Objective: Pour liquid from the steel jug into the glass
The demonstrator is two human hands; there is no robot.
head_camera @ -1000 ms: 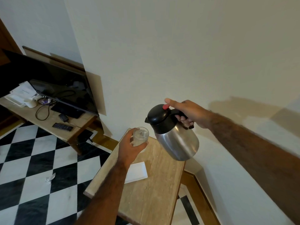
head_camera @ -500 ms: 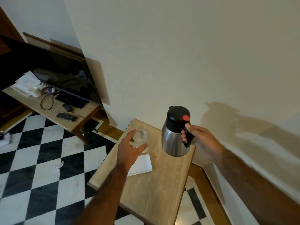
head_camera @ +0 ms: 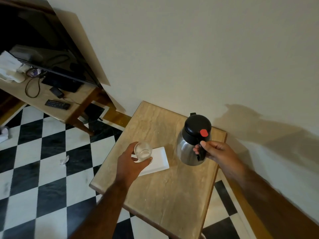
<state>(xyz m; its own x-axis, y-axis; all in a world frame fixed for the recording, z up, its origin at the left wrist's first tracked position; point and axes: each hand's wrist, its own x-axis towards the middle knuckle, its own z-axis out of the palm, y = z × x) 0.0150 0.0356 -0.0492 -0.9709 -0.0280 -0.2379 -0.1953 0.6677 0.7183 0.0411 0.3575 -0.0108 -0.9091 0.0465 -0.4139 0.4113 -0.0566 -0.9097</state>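
A: Logging head view, the only view. Steel jug (head_camera: 190, 149) upright near the far right corner of the surface (head_camera: 165, 192); black lid on, red button on top. I cannot tell whether its base rests on the surface or hangs just above it.

B: Grip state?

A: Right hand (head_camera: 215, 152) is closed round the jug's black handle, thumb along the top of the handle below the red button. Left hand (head_camera: 131, 163) is wrapped round the glass (head_camera: 143, 151), fingers curled about its side, over the white tray (head_camera: 159, 161) near the left edge.

B: Contents of the glass?

A: Something pale at the bottom. Level not readable.

B: Step in hand, by your judgement?

A: Jug is upright, so nothing is flowing at this moment. If more liquid is wanted, the spout, which points away toward the wall, must come round over the rim.

B: How to do it well?

A: Keep the glass level and low over the tray, so drips land there. Bring spout close above the rim before tipping. Tip slowly; the lid hides the liquid level, so flow may start suddenly. Keep the handle firmly held.
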